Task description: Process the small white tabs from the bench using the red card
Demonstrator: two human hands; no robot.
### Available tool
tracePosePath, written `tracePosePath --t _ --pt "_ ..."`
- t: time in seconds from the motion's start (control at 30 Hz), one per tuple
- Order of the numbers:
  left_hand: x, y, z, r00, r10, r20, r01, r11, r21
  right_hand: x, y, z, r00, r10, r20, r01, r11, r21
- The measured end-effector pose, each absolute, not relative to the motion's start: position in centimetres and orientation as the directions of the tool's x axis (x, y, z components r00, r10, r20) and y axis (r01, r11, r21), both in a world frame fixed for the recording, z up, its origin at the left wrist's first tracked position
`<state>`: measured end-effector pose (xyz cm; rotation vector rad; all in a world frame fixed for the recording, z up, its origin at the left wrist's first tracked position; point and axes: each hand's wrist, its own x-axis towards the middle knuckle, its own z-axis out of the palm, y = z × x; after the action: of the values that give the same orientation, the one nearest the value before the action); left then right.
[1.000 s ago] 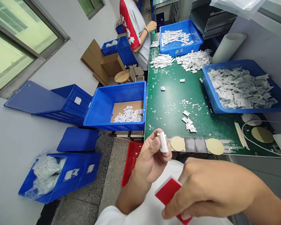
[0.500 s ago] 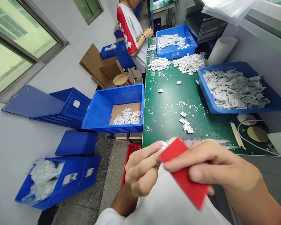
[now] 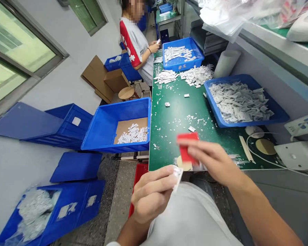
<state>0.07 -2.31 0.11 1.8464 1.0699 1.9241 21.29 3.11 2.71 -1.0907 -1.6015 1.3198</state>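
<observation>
My left hand [image 3: 154, 193] is closed, pinching a small white plastic piece [image 3: 178, 177] between thumb and fingers in front of my body. Over the near edge of the green table [image 3: 174, 119], my right hand [image 3: 207, 155] grips a flat red rectangular block [image 3: 188, 150], blurred by motion. One loose white piece [image 3: 192, 129] lies just beyond the block. A round tan disc [image 3: 184, 164] shows at the table edge, partly covered by the right hand and block.
A blue basket [image 3: 246, 123] heaped with white pieces stands right. Left of the table is a blue bin [image 3: 100, 131] with white pieces on cardboard. A co-worker [image 3: 141, 44] stands at the far end by a blue tray [image 3: 183, 65]. White scraps are scattered about.
My right hand with the red block has moved forward, away from my left hand, to over the table. The left hand has lowered slightly, its white piece now showing clearly.
</observation>
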Motion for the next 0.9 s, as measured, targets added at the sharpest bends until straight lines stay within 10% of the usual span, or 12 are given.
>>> tracePosePath --t 0.37,0.63,0.9 --pt "6.3 5.6 -8.4 0.37 0.929 0.015 0.214 -0.101 0.972 26.5 1.4 -8.7 -0.056 0.96 -0.273 0.184 -0.259 -0.948" --pt "9.3 14.0 -15.2 0.325 0.946 0.011 0.475 -0.173 0.863 35.0 8.9 -6.1 0.17 0.946 -0.275 -0.443 -0.176 -0.879" --pt "7.6 10.8 -12.2 0.123 0.983 -0.137 0.121 0.122 0.985 30.4 3.5 -7.8 0.113 0.972 -0.205 -0.088 -0.196 -0.977"
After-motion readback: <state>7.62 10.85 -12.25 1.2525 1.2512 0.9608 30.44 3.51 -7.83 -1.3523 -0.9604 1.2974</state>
